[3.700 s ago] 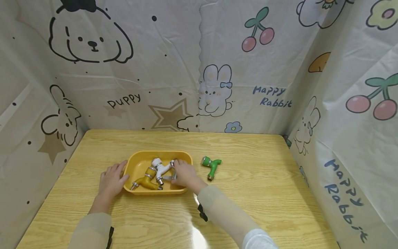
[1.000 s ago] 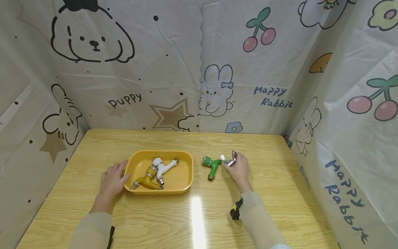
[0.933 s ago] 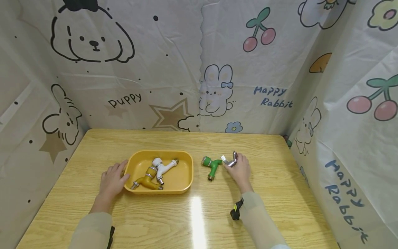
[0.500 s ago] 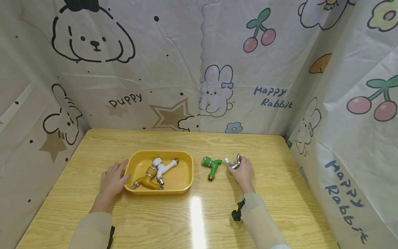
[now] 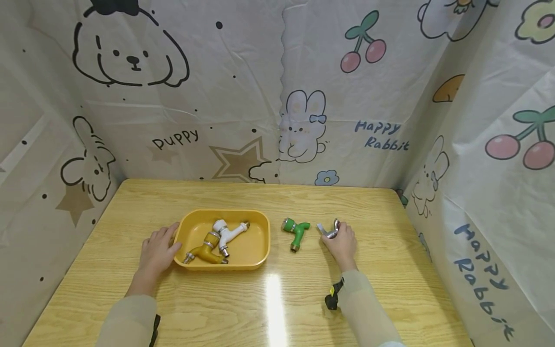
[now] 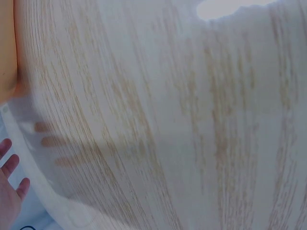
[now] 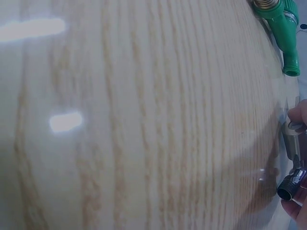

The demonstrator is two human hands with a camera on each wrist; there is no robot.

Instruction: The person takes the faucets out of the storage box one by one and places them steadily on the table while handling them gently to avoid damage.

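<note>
My right hand (image 5: pixel 341 246) pinches a shiny chrome faucet (image 5: pixel 332 233) low over the table, right of a green faucet (image 5: pixel 297 233). The right wrist view shows the chrome faucet's threaded end (image 7: pixel 290 188) at the right edge, against the fingers. My left hand (image 5: pixel 157 251) rests against the left end of a yellow plastic tray (image 5: pixel 251 253), its fingers loosely extended. Inside the tray lie a white faucet (image 5: pixel 230 234) and a yellow faucet (image 5: pixel 206 250), side by side. In the left wrist view the left fingertips (image 6: pixel 10 165) show at the lower left.
The wood-grain table (image 5: pixel 225 308) spreads around the tray. A printed cloth (image 5: pixel 243 96) hangs behind the table and along both sides. A bright light reflection streaks the tabletop between the forearms.
The right hand took the chrome faucet out of the tray and carried it right, past the green faucet. Lately it has shifted slightly further right and nearer me. The left hand stays put.
</note>
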